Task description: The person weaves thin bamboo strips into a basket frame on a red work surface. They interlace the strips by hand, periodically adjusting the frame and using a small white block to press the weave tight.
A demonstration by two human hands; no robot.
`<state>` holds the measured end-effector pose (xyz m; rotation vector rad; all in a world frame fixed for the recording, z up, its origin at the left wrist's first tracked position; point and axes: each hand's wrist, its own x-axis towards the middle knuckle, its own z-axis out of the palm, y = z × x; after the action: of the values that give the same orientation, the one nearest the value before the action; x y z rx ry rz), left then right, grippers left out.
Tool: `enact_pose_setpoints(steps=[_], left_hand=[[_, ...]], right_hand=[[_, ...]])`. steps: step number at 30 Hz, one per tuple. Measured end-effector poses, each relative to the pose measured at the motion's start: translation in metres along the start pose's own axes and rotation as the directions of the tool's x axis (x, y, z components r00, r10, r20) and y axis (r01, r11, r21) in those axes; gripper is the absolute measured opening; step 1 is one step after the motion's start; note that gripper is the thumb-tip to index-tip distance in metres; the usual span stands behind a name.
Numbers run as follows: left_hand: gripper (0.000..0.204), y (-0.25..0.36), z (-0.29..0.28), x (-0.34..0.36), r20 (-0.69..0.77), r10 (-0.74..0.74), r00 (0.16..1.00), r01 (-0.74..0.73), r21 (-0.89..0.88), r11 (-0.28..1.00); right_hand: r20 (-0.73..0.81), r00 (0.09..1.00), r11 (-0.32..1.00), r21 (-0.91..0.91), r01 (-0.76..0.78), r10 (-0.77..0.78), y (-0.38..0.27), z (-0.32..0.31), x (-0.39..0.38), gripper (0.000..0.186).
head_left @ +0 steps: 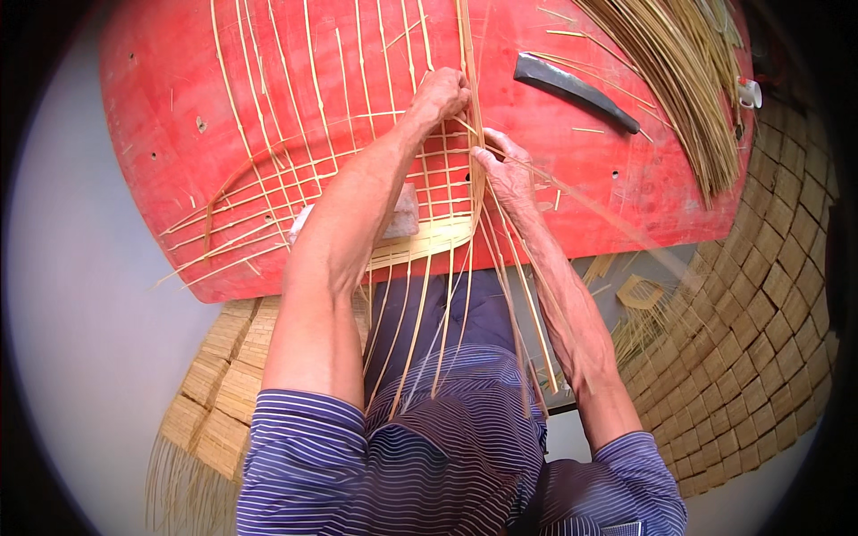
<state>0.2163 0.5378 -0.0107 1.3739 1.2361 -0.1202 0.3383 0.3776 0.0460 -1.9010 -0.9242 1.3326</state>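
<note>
An open lattice of thin bamboo strips (308, 176) lies across a red board, with a denser woven pale band (438, 234) at its near edge. Along its right side runs a bundle of long strips (468, 45). My left hand (442, 94) is closed at the left of this bundle, pinching a short strip end (465, 125) that juts out below the fingers. My right hand (506, 168) is lower, on the bundle's other side, thumb and fingers closed against the strips. Loose strip ends (518, 277) hang over the board's near edge toward my lap.
A dark curved blade (572, 89) lies on the red board (626, 170), right of the lattice. Beyond it is a thick sheaf of split strips (688, 89) and a white cup (749, 93). A whitish stone block (404, 214) rests on the weave. Woven mats (751, 357) flank me.
</note>
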Motion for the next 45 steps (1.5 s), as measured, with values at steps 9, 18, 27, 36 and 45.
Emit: enact_pose_setpoints(steps=[9,18,27,36,45], left_hand=[[0.032,0.005,0.018,0.013,-0.348,-0.035,0.937,0.111,0.202,0.973],[0.023,0.010,0.016,0.007,-0.434,-0.089,0.897,0.162,0.135,0.977],[0.032,0.005,0.023,0.013,-0.501,0.156,0.851,-0.177,0.007,0.984],[0.025,-0.001,-0.004,0.006,-0.507,0.020,0.862,-0.162,-0.238,0.958],[0.023,-0.009,-0.020,-0.092,-0.706,0.146,0.693,-0.056,0.149,0.987]], right_hand=[[0.000,1.000,0.999,0.031,0.014,-0.014,-0.003,0.001,-0.002,0.030],[-0.044,0.999,0.999,0.052,0.011,-0.009,0.004,0.005,-0.003,0.029],[-0.066,0.994,0.995,-0.037,0.090,-0.092,0.015,0.006,-0.002,0.027],[-0.044,0.999,0.999,0.044,0.017,-0.016,0.016,0.003,-0.002,0.024],[-0.038,0.999,0.999,-0.031,0.031,-0.032,0.012,0.002,-0.002,0.025]])
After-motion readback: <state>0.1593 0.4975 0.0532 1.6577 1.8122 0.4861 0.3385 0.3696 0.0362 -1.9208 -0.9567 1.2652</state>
